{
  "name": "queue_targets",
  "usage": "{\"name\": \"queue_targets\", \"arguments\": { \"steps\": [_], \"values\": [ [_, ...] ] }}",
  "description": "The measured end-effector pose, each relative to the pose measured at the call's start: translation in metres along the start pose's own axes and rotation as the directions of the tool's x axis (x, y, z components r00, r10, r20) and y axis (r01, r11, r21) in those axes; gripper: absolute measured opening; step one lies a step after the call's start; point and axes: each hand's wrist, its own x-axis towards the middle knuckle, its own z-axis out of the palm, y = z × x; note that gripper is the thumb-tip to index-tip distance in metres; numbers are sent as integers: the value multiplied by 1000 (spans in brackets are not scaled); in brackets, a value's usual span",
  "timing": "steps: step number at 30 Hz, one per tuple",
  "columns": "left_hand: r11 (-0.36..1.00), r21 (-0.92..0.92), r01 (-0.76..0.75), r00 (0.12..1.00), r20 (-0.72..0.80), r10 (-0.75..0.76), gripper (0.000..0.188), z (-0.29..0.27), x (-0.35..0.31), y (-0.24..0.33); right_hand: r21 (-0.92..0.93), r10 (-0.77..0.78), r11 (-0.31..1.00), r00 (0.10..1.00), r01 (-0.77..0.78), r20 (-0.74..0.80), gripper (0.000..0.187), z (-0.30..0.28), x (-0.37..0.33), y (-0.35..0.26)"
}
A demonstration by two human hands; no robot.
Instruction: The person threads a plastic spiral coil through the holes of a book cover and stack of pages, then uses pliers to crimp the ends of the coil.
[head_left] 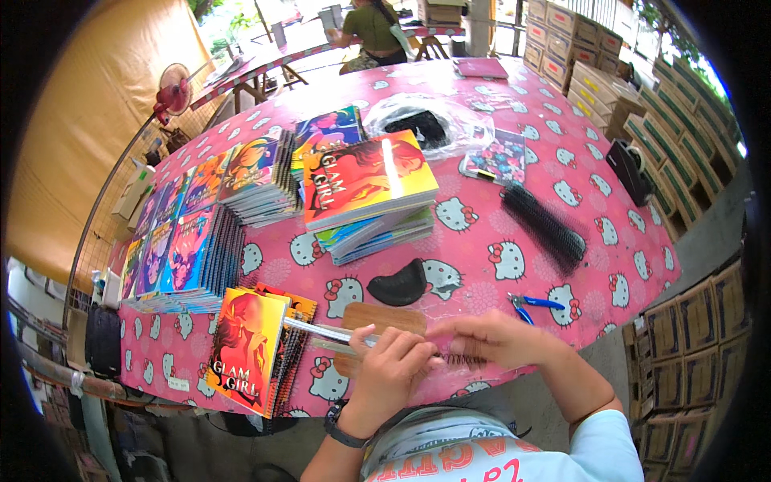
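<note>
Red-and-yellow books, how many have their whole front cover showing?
2: one red-and-yellow book tops the middle stack; another book lies left of the left hand. More may be hidden underneath.

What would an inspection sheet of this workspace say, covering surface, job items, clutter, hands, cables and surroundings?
Surface: pink patterned tablecloth, partly covered by stacks.
Job items: stacked notebooks, black coils, blue pliers, wooden board.
Clutter: clear plastic bag, black curved object.
Hands: left hand grips a thin pale thing seen edge-on; right hand is at a short coil, exact contact unclear.
Cables: nothing seen.
Surroundings: fan, cardboard boxes, a person further back.
</note>
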Motion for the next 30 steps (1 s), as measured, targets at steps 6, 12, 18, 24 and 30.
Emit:
{"name": "queue_targets", "arguments": {
  "steps": [6, 12, 18, 24, 30],
  "values": [
    [996, -73, -51, 998, 20, 53, 18, -7, -1, -2, -333, 13, 919, 859, -212, -511, 44, 4, 95, 83],
    [991, -131, 23, 986, -159, -44, 18, -3, 3, 8, -407, -148, 910, 856, -78, -495, 38, 12, 120, 107],
    [998, -56, -36, 992, -125, 29, 19, -1, -1, -6, -679, -197, 731, 930, -71, -309, 66, 25, 108, 86],
    [1000, -24, -5, 996, -93, 3, 17, 6, -4, -10, -678, -161, 718, 909, -160, -385, 66, 41, 106, 95],
    [999, -15, -35, 994, -106, 33, 17, 6, -8, -13, -11, -33, 999, 940, 31, -339, 47, 33, 60, 99]
  ]
}}
